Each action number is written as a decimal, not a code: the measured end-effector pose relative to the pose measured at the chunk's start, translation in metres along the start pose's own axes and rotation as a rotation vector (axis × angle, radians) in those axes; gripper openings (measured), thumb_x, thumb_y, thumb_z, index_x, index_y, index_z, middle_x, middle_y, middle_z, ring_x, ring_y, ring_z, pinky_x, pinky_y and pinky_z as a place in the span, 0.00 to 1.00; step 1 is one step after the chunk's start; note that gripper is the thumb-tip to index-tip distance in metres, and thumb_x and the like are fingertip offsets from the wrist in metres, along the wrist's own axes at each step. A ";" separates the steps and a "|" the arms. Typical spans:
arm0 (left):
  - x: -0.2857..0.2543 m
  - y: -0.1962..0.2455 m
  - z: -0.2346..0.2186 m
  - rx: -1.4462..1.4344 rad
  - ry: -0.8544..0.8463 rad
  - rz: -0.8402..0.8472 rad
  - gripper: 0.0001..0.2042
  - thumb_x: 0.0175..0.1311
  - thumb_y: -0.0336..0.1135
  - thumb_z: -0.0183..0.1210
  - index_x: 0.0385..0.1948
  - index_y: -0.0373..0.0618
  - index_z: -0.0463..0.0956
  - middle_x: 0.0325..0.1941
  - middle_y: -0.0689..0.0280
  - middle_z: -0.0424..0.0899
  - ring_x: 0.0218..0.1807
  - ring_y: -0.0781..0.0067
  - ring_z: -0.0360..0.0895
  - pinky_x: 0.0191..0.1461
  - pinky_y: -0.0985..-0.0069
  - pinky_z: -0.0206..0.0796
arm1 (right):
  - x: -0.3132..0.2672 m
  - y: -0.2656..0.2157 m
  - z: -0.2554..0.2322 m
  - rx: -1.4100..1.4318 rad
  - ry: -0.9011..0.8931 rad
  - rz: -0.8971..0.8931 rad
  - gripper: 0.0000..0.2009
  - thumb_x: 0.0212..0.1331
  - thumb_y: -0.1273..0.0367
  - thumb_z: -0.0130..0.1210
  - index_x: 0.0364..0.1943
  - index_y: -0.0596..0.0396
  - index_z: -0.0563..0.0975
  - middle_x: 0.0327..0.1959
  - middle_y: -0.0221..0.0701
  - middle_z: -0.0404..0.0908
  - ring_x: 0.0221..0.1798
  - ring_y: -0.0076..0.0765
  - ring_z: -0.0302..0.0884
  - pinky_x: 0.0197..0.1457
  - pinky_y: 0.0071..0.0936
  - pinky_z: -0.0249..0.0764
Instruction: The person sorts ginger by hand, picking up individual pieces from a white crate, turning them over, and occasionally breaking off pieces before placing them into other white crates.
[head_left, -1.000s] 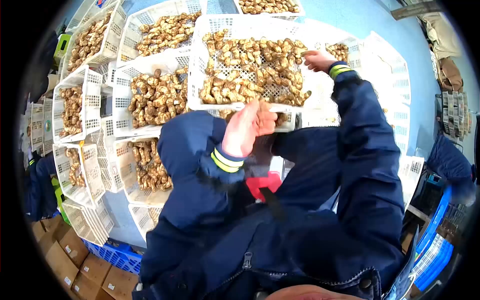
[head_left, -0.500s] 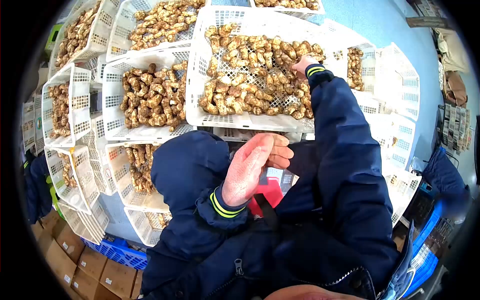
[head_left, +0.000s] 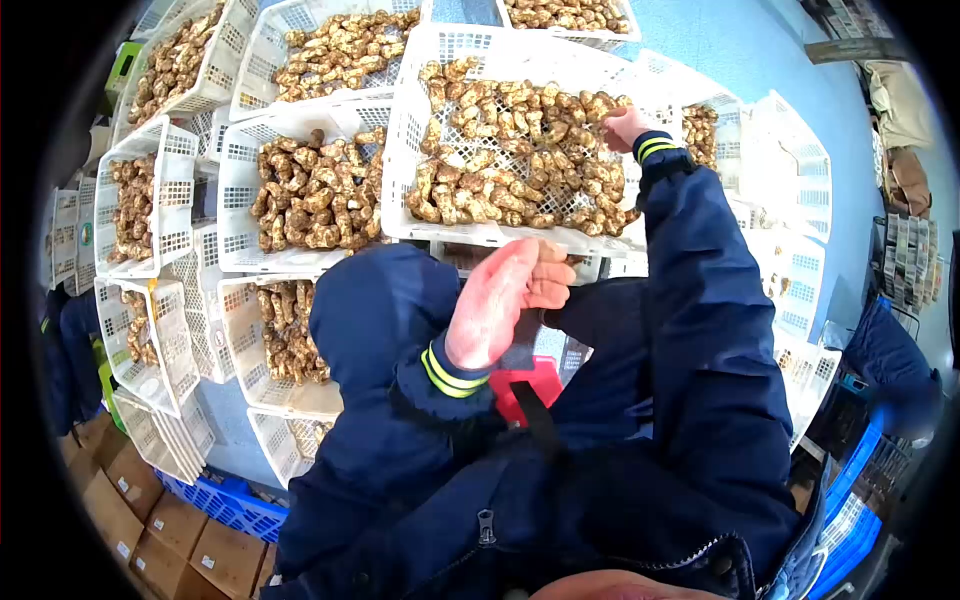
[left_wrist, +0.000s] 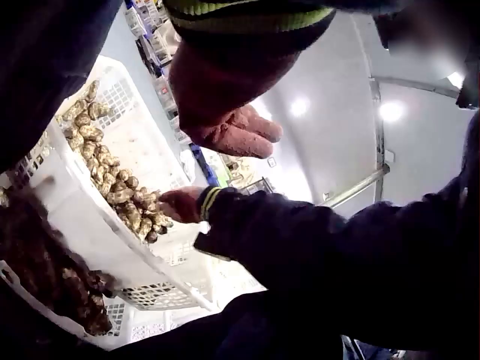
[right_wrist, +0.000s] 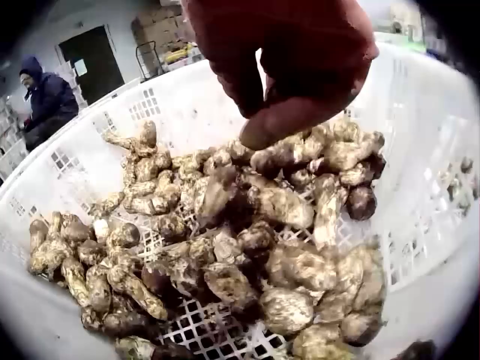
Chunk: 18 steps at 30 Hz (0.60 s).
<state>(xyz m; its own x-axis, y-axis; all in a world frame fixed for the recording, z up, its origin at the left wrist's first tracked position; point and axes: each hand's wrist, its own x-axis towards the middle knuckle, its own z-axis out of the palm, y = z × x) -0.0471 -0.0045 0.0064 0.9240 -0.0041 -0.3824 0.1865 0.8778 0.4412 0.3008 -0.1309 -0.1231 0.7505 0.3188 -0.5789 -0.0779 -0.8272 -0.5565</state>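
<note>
Stubby matsutake-like mushrooms (head_left: pixel 480 190), pale with brown caps, lie in loose rows in the large white perforated crate (head_left: pixel 450 230). My right hand (head_left: pixel 625 128) is over the crate's right part, fingers pointing down. In the right wrist view, the right hand (right_wrist: pixel 292 75) has thumb and fingers loosely bent close over the mushrooms, and nothing shows between them. A blurred mushroom (right_wrist: pixel 217 196) is just below the fingertips. My left hand (head_left: pixel 500 305) hovers before the crate's near side, fingers softly bent and empty; the left wrist view shows this left hand (left_wrist: pixel 232 131) too.
More white crates of mushrooms stand left, one crate (head_left: pixel 320 195) right beside the large one. Other white crates (head_left: pixel 785 160) line the right side. A red object (head_left: pixel 530 388) is near my lap. Cardboard boxes (head_left: pixel 175 520) lie lower left. Another person (right_wrist: pixel 49 97) sits in the background.
My right hand reaches in from the crate's right edge, touches the mushrooms half a second ago, then draws slightly back right. The left hand stays nearly in place. The head view shifts a little.
</note>
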 end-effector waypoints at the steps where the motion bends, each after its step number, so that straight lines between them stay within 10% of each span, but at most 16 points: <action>1: 0.001 -0.003 -0.002 -0.006 -0.014 0.005 0.17 0.66 0.41 0.41 0.45 0.35 0.67 0.37 0.58 0.78 0.34 0.70 0.77 0.41 0.74 0.70 | 0.001 0.003 -0.003 0.086 0.068 -0.055 0.08 0.52 0.67 0.50 0.31 0.54 0.77 0.19 0.29 0.76 0.22 0.31 0.73 0.25 0.31 0.70; 3: 0.002 -0.006 -0.003 -0.012 -0.033 0.027 0.17 0.66 0.43 0.42 0.44 0.37 0.68 0.36 0.58 0.78 0.34 0.70 0.77 0.40 0.73 0.70 | 0.020 0.014 -0.019 -0.157 -0.079 -0.366 0.12 0.53 0.67 0.49 0.40 0.55 0.74 0.20 0.28 0.74 0.18 0.26 0.70 0.21 0.24 0.68; 11: 0.000 -0.011 -0.004 -0.002 -0.005 0.034 0.17 0.65 0.44 0.43 0.41 0.39 0.70 0.35 0.59 0.78 0.33 0.72 0.76 0.39 0.74 0.70 | -0.036 -0.019 -0.014 -0.250 -0.099 -0.158 0.16 0.51 0.62 0.52 0.44 0.53 0.75 0.27 0.31 0.78 0.24 0.27 0.72 0.28 0.26 0.69; 13: -0.002 -0.008 0.001 0.043 0.020 0.022 0.17 0.65 0.44 0.43 0.42 0.38 0.70 0.35 0.59 0.78 0.32 0.72 0.76 0.39 0.75 0.70 | 0.005 0.008 0.000 -0.586 -0.103 -0.284 0.20 0.46 0.58 0.50 0.43 0.52 0.76 0.35 0.40 0.79 0.41 0.42 0.76 0.45 0.33 0.71; 18: -0.007 0.007 0.016 0.133 -0.013 -0.012 0.19 0.67 0.44 0.40 0.44 0.33 0.67 0.36 0.61 0.77 0.35 0.75 0.74 0.42 0.79 0.66 | 0.000 -0.004 0.045 -0.867 -0.014 -0.194 0.26 0.47 0.61 0.49 0.55 0.49 0.66 0.54 0.39 0.69 0.58 0.40 0.64 0.60 0.32 0.60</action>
<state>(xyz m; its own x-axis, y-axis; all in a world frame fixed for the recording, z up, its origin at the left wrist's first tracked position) -0.0467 -0.0060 0.0254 0.9257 -0.0209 -0.3776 0.2387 0.8067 0.5405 0.2717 -0.1070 -0.1473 0.6905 0.4905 -0.5316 0.5781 -0.8159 -0.0020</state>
